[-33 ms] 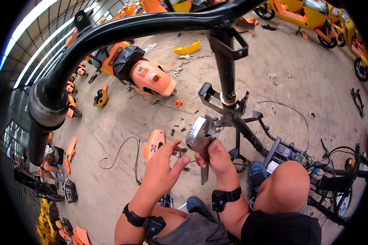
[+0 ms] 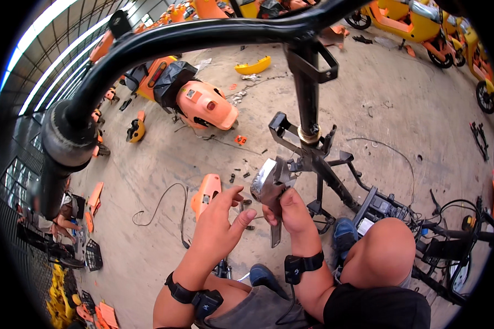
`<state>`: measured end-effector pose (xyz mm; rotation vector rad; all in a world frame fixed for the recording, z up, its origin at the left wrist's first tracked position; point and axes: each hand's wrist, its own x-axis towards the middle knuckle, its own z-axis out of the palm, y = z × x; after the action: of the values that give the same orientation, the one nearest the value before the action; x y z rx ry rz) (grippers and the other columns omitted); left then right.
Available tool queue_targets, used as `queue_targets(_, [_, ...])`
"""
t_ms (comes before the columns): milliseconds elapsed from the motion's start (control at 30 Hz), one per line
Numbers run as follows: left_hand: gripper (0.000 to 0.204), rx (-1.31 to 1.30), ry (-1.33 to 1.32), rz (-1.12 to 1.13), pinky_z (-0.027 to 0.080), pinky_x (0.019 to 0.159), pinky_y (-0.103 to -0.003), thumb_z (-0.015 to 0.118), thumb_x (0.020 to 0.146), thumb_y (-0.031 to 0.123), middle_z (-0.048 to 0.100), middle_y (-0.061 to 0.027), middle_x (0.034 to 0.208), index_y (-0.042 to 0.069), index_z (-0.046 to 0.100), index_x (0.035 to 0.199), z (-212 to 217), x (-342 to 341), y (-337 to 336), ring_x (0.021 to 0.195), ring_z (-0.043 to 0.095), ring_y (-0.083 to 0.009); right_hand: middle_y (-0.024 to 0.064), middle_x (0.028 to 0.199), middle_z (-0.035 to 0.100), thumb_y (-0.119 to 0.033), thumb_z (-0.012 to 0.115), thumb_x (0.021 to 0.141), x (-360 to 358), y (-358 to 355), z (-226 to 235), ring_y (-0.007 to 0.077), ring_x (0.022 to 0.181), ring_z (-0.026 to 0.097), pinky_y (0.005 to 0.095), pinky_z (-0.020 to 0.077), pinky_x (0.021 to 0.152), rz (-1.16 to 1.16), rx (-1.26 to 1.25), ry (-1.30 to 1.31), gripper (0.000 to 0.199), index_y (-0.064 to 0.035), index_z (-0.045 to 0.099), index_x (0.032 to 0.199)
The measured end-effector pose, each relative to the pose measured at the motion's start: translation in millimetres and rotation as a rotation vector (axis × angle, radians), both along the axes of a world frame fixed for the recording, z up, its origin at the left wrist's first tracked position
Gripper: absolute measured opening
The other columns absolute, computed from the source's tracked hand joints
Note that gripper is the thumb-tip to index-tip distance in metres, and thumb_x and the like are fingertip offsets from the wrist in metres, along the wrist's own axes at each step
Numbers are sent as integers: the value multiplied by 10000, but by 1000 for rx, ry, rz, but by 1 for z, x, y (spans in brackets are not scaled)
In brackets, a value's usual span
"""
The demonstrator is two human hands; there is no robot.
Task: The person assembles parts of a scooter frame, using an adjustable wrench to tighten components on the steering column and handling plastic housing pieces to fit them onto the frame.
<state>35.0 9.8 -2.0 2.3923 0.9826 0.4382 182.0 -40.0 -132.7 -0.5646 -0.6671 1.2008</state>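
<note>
My right hand [image 2: 292, 211] is closed round the handle of a large adjustable wrench [image 2: 270, 183], its silver jaw end pointing up. The handle's lower end shows below my fist. Just left of it, my left hand [image 2: 222, 219] is held in the air with fingers apart and nothing in it. Beyond the wrench stands a stripped black bike frame [image 2: 328, 178], its upright steering tube [image 2: 306, 88] rising to a black handlebar [image 2: 192, 34] across the top. A brass-coloured ring sits at the tube's base. The wrench head overlaps part of the frame in view; contact cannot be told.
An orange shell piece [image 2: 207, 192] lies on the concrete floor behind my left hand, near a loose cable [image 2: 167, 189]. An orange scooter body [image 2: 206, 107] lies farther off. Black frame parts with wiring [image 2: 450, 225] lie at right. Another person [image 2: 66, 219] is at far left.
The handlebar and steering tube appear slightly farther right in the picture. My hands and the wrench have barely moved.
</note>
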Motion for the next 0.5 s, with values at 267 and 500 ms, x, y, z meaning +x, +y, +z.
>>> queue_targets(267, [600,-175,-229,169,497,809,-347,629,905,351,612,-174,1104,6,419,1348,-24,2,29,981,617,-234,52,662,571,-823,429,705,-22,21,-50,95,526,520,228,397,452,121,-155,-204,869,-1,592,939])
queue_targets(500, [648,-504,-275,43,494,848,-327,521,950,480,581,-204,1207,-21,412,1347,-27,16,28,989,606,-198,43,605,536,-828,197,787,-33,11,-33,119,468,495,239,379,418,125,-175,-48,886,-51,562,1005])
